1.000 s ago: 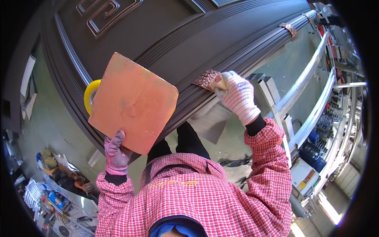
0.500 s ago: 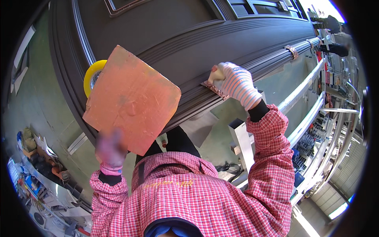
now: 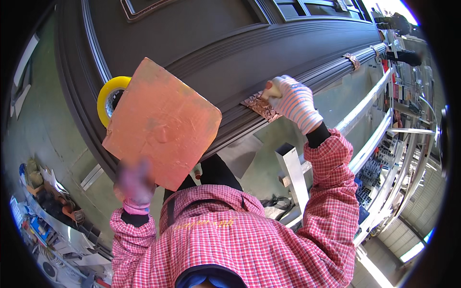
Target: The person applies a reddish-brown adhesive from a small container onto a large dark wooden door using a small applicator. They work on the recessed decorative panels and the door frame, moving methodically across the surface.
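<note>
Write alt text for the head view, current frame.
A right hand in a striped, mostly white glove holds a small pale tool with a reddish end over a copper-coloured embossed patch on the edge of a dark brown moulded panel. The blurred left hand grips a flat, squarish orange-pink board that partly hides a yellow ring-shaped roll.

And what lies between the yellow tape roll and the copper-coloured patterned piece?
In the head view, the orange board comes first, then a bare stretch of the dark panel.
</note>
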`<action>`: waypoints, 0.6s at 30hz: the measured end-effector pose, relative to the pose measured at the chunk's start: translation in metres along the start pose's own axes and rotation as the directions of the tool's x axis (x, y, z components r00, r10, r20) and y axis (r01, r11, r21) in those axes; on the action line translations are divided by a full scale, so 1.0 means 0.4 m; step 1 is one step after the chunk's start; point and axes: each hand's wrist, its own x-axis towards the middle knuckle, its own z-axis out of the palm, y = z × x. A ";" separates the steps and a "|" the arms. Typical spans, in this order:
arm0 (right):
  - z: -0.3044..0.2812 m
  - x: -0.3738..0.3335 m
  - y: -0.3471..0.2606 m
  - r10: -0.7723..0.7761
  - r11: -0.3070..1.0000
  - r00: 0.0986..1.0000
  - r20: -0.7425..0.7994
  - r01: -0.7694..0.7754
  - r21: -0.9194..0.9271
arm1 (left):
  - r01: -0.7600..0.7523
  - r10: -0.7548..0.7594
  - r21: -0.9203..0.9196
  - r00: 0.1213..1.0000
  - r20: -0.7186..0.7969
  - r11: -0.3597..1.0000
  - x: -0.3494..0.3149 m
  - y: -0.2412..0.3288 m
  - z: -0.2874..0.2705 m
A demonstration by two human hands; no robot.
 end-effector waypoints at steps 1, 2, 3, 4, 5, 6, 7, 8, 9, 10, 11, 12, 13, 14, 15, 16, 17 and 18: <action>0.002 -0.009 0.011 0.028 0.999 0.995 -0.097 -0.030 -0.020 | -0.001 0.001 0.006 1.000 0.009 1.000 0.002 -0.001 -0.001; 0.013 -0.035 0.022 -0.072 0.980 0.979 -0.193 0.106 0.167 | -0.003 0.003 0.012 1.000 0.019 1.000 0.006 -0.001 -0.001; 0.018 -0.065 0.013 -0.164 0.969 0.971 -0.174 0.192 0.156 | 0.008 -0.007 -0.024 1.000 0.021 1.000 0.006 0.006 0.017; 0.031 -0.082 0.006 -0.152 0.980 0.977 -0.148 0.168 0.103 | 0.026 -0.024 -0.066 0.999 0.025 0.997 0.005 0.014 0.032; 0.049 -0.095 0.005 -0.140 0.988 0.983 -0.121 0.146 0.049 | 0.042 -0.039 -0.109 0.999 0.027 0.993 0.004 0.020 0.048; 0.056 -0.112 0.024 -0.063 0.985 0.981 -0.183 0.091 0.149 | 0.066 -0.061 -0.162 0.997 0.039 0.985 0.005 0.027 0.063; 0.067 -0.123 0.027 -0.055 0.974 0.965 -0.256 0.109 0.200 | 0.084 -0.078 -0.164 0.996 0.045 0.983 0.001 0.042 0.088; 0.077 -0.138 0.028 -0.043 0.960 0.944 -0.327 0.130 0.248 | 0.098 -0.090 -0.167 0.995 0.053 0.981 -0.002 0.058 0.114; 0.088 -0.164 0.030 -0.016 0.946 0.921 -0.389 0.140 0.293 | 0.124 -0.116 -0.121 0.991 0.068 0.985 -0.007 0.087 0.156; 0.108 -0.178 0.031 -0.080 0.974 0.926 -0.368 0.151 0.169 | 0.140 -0.134 -0.073 0.988 0.077 0.988 -0.008 0.102 0.182; 0.129 -0.188 0.039 -0.032 0.963 0.919 -0.392 0.133 0.234 | 0.148 -0.141 -0.078 0.986 0.089 0.986 -0.003 0.102 0.191; 0.136 -0.192 0.046 0.031 0.969 0.906 -0.421 0.077 0.235 | 0.149 -0.141 -0.083 0.986 0.093 0.985 -0.003 0.101 0.194; 0.139 -0.195 0.049 0.092 0.971 0.889 -0.449 0.020 0.238 | 0.151 -0.142 -0.090 0.985 0.096 0.985 -0.003 0.099 0.199; 0.139 -0.198 0.045 0.143 0.945 0.865 -0.480 0.024 0.325 | 0.148 -0.136 -0.102 0.984 0.117 0.984 0.002 0.093 0.209; 0.144 -0.206 0.048 0.141 0.949 0.869 -0.474 0.017 0.314 | 0.152 -0.137 -0.109 0.981 0.134 0.982 0.008 0.088 0.219; 0.144 -0.211 0.052 0.131 0.952 0.872 -0.472 0.022 0.304 | 0.145 -0.127 -0.119 0.981 0.146 0.982 0.009 0.088 0.225; 0.143 -0.218 0.058 0.119 0.956 0.875 -0.470 0.027 0.292 | 0.149 -0.127 -0.122 0.977 0.171 0.981 0.012 0.085 0.234; 0.126 -0.224 0.059 0.156 0.958 0.885 -0.438 -0.028 0.285 | 0.145 -0.121 -0.123 0.975 0.187 0.982 0.020 0.075 0.243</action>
